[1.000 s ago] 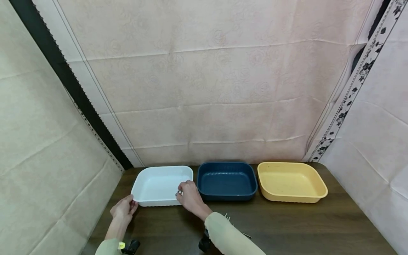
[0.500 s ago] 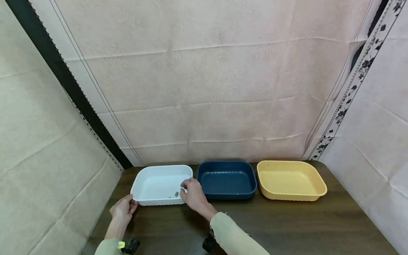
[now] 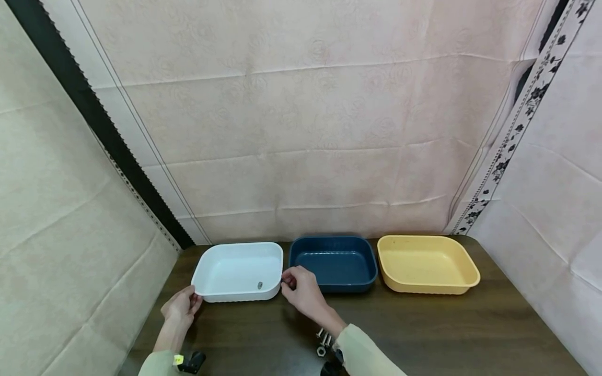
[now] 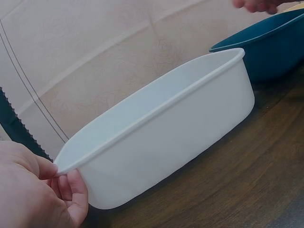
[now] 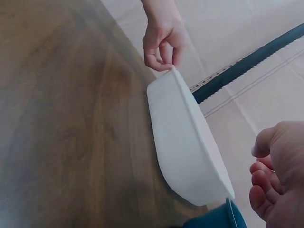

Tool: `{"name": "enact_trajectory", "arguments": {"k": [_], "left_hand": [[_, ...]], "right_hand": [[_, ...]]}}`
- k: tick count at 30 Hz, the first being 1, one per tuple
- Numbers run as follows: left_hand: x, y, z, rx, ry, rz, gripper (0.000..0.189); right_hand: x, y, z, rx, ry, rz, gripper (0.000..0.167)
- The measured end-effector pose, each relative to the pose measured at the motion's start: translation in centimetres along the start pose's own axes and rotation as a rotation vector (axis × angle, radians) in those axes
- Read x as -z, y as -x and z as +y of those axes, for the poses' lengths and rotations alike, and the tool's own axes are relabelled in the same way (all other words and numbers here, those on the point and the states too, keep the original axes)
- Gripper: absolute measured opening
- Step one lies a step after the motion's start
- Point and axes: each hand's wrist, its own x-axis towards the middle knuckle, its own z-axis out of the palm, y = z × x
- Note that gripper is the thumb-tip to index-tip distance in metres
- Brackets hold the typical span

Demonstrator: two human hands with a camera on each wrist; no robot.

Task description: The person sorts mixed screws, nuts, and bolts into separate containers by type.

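A white tray (image 3: 226, 271) stands at the left of a row of three on a dark wooden table (image 3: 423, 329). One small metal nut (image 3: 259, 285) lies inside it near the front right. My left hand (image 3: 194, 300) pinches the rim of its front left corner, thumb on top (image 4: 57, 178); the right wrist view shows this left hand (image 5: 164, 52) on the white tray (image 5: 185, 147) too. My right hand (image 3: 289, 281) hovers by the tray's front right corner, between it and the blue tray (image 3: 333, 261). Its fingers (image 5: 260, 183) are loosely curled and hold nothing.
A yellow tray (image 3: 425, 263) stands right of the blue one. Several bolts and nuts (image 3: 322, 340) lie on the table near my right forearm. Cloth walls close in behind and on both sides.
My right hand dropped the nut into the white tray, then drew back to the right and off the rim. Left hand kept its hold on the corner.
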Motion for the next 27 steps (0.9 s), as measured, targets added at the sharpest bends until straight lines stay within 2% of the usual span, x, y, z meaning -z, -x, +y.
{"name": "enact_trajectory", "arguments": {"k": [9,19,27], "left_hand": [[0.1,-0.1,-0.1,-0.004,0.025,-0.002,0.011],[0.4,-0.4,0.1,0.001,0.042,0.004,0.02],[0.0,-0.4,0.2,0.011,0.037,-0.014,0.016]], "right_hand": [[3.0,3.7,0.7,0.045,-0.024,0.039,0.015],[4.9,8.0,1.2,-0.055,-0.029,0.029,0.018],[5.7,10.4,1.8,-0.101,-0.013,0.05,0.019]]}}
